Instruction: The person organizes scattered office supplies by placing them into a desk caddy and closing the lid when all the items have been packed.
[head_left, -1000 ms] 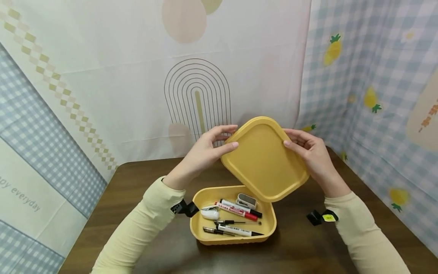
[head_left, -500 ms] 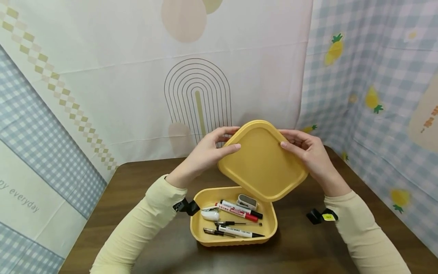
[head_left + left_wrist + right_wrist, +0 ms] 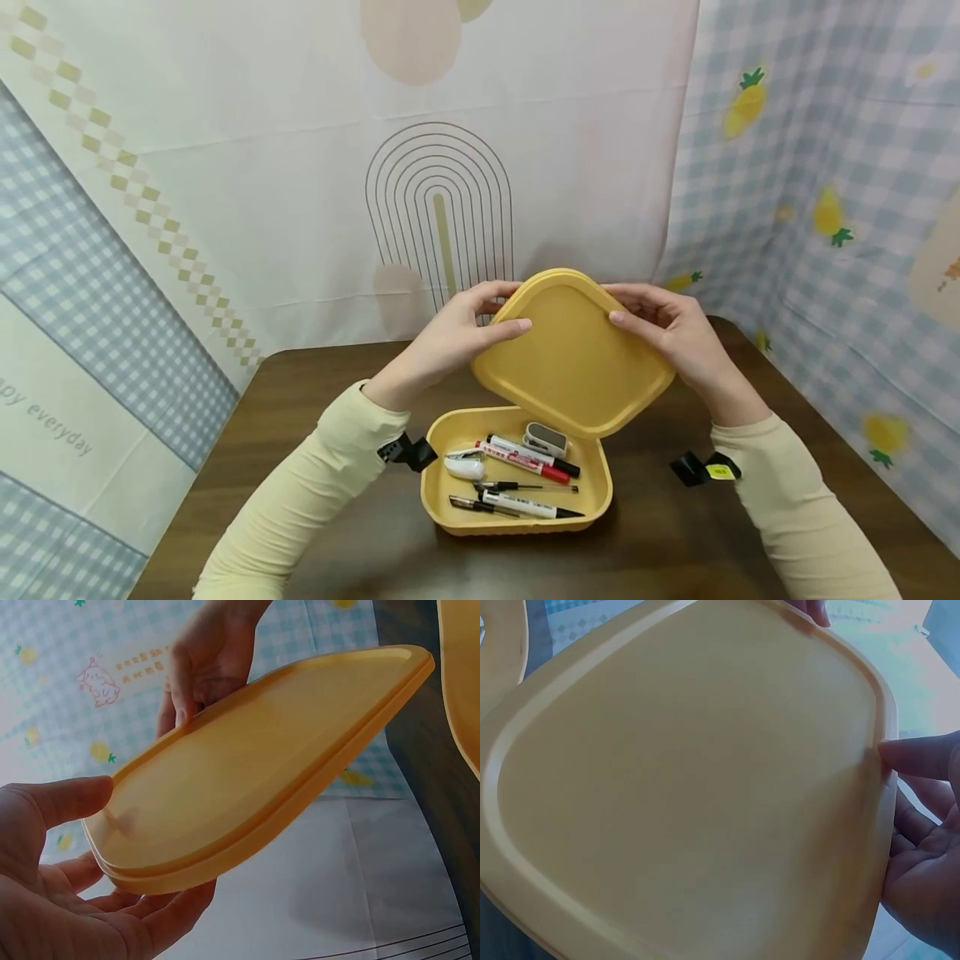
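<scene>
Both hands hold a yellow lid [image 3: 573,354] tilted up above a yellow box [image 3: 429,479]. My left hand [image 3: 461,333] pinches its left edge, thumb on the near face and fingers behind. On the upper right edge my right hand [image 3: 667,325] grips it the same way. The lid's lowest corner overlaps the back right of the box in the head view. Inside the box lie a red-capped marker [image 3: 517,457], black-capped markers [image 3: 525,505], black pens [image 3: 517,486], a white correction tape [image 3: 465,465] and a grey-and-white eraser [image 3: 545,438].
The box stands on a dark brown wooden table [image 3: 337,500]. Behind it hangs a white patterned cloth [image 3: 300,167], with a checked pineapple cloth [image 3: 787,167] on the right. Black straps with small cameras [image 3: 705,469] sit at the wrists.
The lid has turned slightly and shifted a little to the left, with both hands keeping hold of it. The head view has shifted slightly. The box and its contents stay put.
</scene>
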Demonstrator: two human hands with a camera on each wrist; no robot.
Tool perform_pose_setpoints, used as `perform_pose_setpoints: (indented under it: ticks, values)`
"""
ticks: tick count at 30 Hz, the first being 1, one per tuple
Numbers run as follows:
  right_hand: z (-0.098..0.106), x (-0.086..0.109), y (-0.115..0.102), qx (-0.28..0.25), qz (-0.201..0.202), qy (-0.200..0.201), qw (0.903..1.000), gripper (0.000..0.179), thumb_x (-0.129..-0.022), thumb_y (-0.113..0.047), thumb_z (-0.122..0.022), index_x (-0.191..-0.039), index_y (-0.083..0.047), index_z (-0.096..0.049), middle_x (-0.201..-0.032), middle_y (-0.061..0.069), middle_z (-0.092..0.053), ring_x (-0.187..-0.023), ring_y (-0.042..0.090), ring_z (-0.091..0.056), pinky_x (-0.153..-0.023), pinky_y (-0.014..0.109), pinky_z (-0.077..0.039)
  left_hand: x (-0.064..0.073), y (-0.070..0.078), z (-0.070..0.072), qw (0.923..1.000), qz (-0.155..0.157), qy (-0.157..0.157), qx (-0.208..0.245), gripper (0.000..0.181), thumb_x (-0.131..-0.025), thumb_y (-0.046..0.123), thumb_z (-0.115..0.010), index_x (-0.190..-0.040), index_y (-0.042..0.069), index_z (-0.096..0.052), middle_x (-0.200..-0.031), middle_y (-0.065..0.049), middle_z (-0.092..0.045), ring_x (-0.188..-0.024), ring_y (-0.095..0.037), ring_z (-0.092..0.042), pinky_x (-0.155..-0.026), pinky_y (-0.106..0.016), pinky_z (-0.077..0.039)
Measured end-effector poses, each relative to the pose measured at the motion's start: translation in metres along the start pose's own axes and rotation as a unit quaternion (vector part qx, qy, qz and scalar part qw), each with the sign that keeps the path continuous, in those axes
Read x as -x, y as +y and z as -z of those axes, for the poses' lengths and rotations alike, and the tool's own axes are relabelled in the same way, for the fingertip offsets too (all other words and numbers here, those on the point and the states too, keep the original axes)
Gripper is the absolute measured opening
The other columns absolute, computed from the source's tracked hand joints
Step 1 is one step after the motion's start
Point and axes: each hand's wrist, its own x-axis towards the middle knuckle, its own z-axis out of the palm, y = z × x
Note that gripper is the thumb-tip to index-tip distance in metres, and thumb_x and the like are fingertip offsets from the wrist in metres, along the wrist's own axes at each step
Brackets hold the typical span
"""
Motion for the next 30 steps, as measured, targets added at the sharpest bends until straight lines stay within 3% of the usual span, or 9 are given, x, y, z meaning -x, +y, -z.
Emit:
perform_pose_setpoints:
  ticks: [14, 22, 30]
  values:
    - [0.001, 0.002, 0.000, 0.016, 0.011, -0.012, 0.9997, 0.033, -0.097, -0.011, -0.069, -0.129, -0.006, -0.068, -0.111, -0.001, -0.073, -0.085, 0.020, -0.065, -0.066, 0.027, -0.054, 0.001, -0.005, -0.005, 0.9999, -0.011, -0.010, -0.001, 0.029, -0.095, 0.022, -0.072, -0.122, 0.010, -0.069, -0.104, -0.005, -0.068, -0.094, -0.021, -0.061, -0.073, -0.032, -0.055]
    - [-0.001, 0.001, -0.002, 0.019, 0.019, -0.018, 0.9995, 0.033, -0.097, -0.010, -0.069, -0.129, -0.006, -0.068, -0.112, -0.002, -0.073, -0.084, 0.020, -0.065, -0.065, 0.027, -0.054, 0.001, -0.008, -0.008, 0.9992, -0.014, -0.018, 0.033, 0.031, -0.095, 0.015, -0.070, -0.124, 0.004, -0.067, -0.101, -0.009, -0.071, -0.086, -0.019, -0.068, -0.074, -0.034, -0.057]
    - [-0.004, -0.001, -0.006, 0.029, 0.019, -0.034, 0.9988, 0.034, -0.097, -0.011, -0.068, -0.131, -0.007, -0.068, -0.113, -0.001, -0.073, -0.083, 0.022, -0.065, -0.065, 0.029, -0.055, 0.002, -0.011, -0.008, 0.9985, -0.010, -0.021, 0.050, 0.029, -0.096, 0.013, -0.070, -0.124, 0.004, -0.068, -0.099, -0.012, -0.072, -0.084, -0.024, -0.071, -0.071, -0.039, -0.060]
